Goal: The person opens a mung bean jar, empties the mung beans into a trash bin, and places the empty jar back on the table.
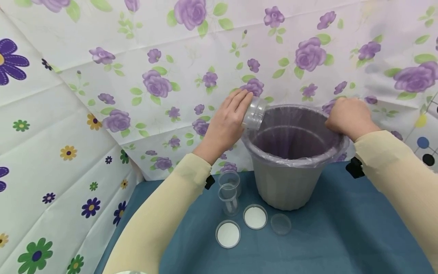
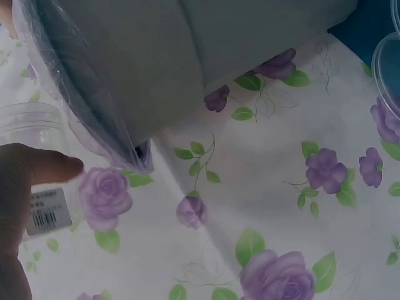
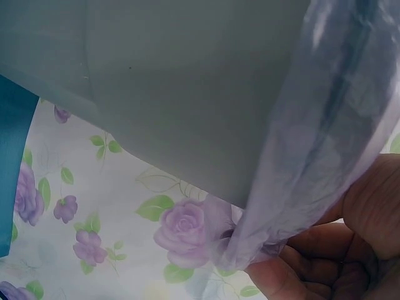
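My left hand (image 1: 227, 123) grips a clear plastic jar (image 1: 254, 113), which is tilted with its mouth toward the left rim of a grey trash bin (image 1: 287, 186). A barcode label (image 2: 50, 215) on the jar shows beneath the thumb in the left wrist view. Folded over the bin's rim is a thin, purplish trash bag (image 1: 291, 163). At the right rim, my right hand (image 1: 350, 118) pinches the edge of that bag, and the right wrist view shows the gathered plastic (image 3: 262, 247) at its fingertips. The bin's bottom is hidden from me.
Left of the bin, clear plastic containers (image 1: 227, 193) stand on the blue tablecloth (image 1: 308, 247). In front lie two lids with white inserts, a nearer lid (image 1: 228, 234) and a farther lid (image 1: 254, 217), beside a clear lid (image 1: 281, 224). Flowered sheeting (image 1: 154, 114) rises behind.
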The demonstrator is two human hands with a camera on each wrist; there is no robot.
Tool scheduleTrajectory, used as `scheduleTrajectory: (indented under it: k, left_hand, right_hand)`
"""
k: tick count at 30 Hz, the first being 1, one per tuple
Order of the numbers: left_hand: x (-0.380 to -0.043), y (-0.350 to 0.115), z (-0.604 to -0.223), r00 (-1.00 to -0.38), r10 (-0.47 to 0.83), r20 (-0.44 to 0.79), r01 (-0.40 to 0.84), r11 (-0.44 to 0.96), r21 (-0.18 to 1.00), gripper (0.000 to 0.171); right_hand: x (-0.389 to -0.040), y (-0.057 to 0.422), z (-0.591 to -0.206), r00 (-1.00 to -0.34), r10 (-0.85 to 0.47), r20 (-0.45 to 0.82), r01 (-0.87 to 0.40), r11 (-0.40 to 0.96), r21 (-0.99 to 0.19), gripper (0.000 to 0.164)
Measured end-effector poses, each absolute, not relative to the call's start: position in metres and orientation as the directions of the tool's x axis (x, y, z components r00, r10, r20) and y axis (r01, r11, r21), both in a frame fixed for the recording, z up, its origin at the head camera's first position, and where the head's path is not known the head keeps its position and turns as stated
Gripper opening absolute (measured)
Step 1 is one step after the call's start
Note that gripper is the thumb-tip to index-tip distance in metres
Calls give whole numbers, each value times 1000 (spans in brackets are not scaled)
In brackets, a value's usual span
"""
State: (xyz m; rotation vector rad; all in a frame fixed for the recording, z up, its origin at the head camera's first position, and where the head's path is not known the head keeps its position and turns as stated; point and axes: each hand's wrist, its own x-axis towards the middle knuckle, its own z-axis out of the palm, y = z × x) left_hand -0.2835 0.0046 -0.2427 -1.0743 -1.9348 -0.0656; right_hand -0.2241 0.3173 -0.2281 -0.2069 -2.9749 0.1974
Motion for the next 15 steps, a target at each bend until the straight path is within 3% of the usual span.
scheduleTrajectory:
  k: [7, 15]
  left_hand:
    - [-283, 0, -248, -293, 590, 752, 809, 573, -134, 89]
    - [-281, -5, -252, -258, 574, 777, 833, 539, -121, 91]
  right_hand:
    - [-226, 316, -229, -979, 147, 140, 128, 982, -140, 24]
    - [-227, 318, -229, -979, 142, 145, 124, 984, -128, 26]
